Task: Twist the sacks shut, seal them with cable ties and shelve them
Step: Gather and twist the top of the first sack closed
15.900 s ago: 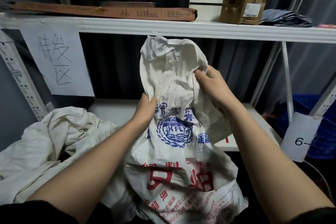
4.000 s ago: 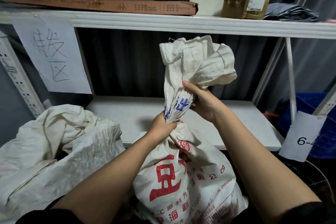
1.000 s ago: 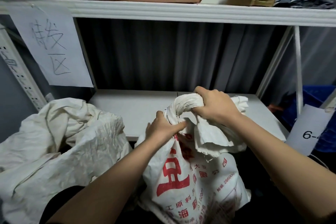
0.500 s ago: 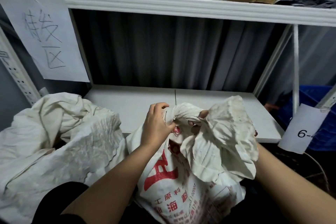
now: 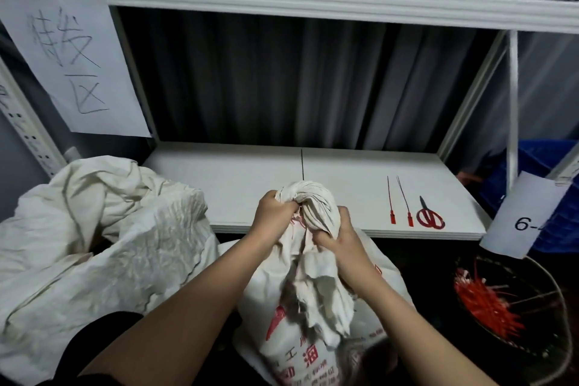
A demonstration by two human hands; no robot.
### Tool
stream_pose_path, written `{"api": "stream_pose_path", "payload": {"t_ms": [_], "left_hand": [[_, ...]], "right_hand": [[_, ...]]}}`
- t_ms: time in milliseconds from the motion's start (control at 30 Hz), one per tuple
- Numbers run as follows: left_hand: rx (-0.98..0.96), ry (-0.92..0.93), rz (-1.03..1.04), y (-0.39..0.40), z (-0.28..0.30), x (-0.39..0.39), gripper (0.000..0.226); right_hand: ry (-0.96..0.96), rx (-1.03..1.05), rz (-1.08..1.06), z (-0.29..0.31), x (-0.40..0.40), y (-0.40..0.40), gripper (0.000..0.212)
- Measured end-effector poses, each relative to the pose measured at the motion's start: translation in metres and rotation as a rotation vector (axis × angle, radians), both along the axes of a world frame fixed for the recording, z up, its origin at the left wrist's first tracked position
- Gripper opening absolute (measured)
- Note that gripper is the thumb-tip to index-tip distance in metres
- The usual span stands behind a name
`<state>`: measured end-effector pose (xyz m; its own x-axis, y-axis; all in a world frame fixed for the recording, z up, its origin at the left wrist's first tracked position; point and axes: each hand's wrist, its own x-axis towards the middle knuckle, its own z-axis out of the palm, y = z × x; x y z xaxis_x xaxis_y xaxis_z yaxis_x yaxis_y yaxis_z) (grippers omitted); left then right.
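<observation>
Sack [image 5: 313,316] at lower centre, twisted neck [image 5: 308,207] folded over. Left hand [image 5: 274,216] and right hand [image 5: 340,236] both clench neck. Keep twist tight, one hand pinning, before reaching red cable ties [image 5: 399,204] on shelf [image 5: 225,178], centre right.

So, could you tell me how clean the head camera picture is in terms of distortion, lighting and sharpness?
Head view: wide-angle bending bows the upper shelf edge and splays the uprights. Lighting is soft and even on the lower shelf, without glare, while the bin at lower right sits in gloom. The left hand, right hand and twisted sack neck are slightly soft; the scissors read clearly.
</observation>
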<state>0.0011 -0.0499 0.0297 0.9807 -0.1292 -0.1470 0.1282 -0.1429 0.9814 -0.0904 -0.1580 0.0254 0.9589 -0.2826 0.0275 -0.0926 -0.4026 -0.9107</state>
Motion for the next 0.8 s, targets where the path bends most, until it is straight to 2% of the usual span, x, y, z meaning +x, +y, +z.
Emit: {"api": "stream_pose_path", "payload": {"t_ms": [167,300,367,533,600,733,800], "left_hand": [[0.003,0.065,-0.112,-0.003,0.01,-0.004,0.035],[-0.163,0.204,-0.285,0.005,0.015,-0.01,0.074],[-0.187,0.158,-0.337,0.007,0.012,-0.012,0.088],[0.009,-0.003,-0.317,0.003,0.003,-0.015,0.131],[0.012,-0.029,-0.323,0.001,0.003,-0.019,0.123],[-0.072,-0.092,-0.272,0.003,0.002,-0.017,0.06],[-0.154,-0.064,-0.187,0.005,0.001,-0.02,0.038]], "right_hand": [[-0.043,-0.183,-0.153,-0.008,-0.008,0.013,0.039],[-0.039,-0.37,-0.193,-0.015,0.001,0.014,0.048],[-0.044,-0.465,-0.18,-0.015,0.005,0.016,0.049],[-0.155,-0.676,-0.1,-0.02,0.012,0.028,0.067],[-0.195,-0.717,-0.059,-0.023,0.012,0.03,0.072],[-0.226,-0.825,-0.021,-0.027,0.01,0.03,0.076],[-0.189,-0.878,0.01,-0.024,0.007,0.027,0.079]]}}
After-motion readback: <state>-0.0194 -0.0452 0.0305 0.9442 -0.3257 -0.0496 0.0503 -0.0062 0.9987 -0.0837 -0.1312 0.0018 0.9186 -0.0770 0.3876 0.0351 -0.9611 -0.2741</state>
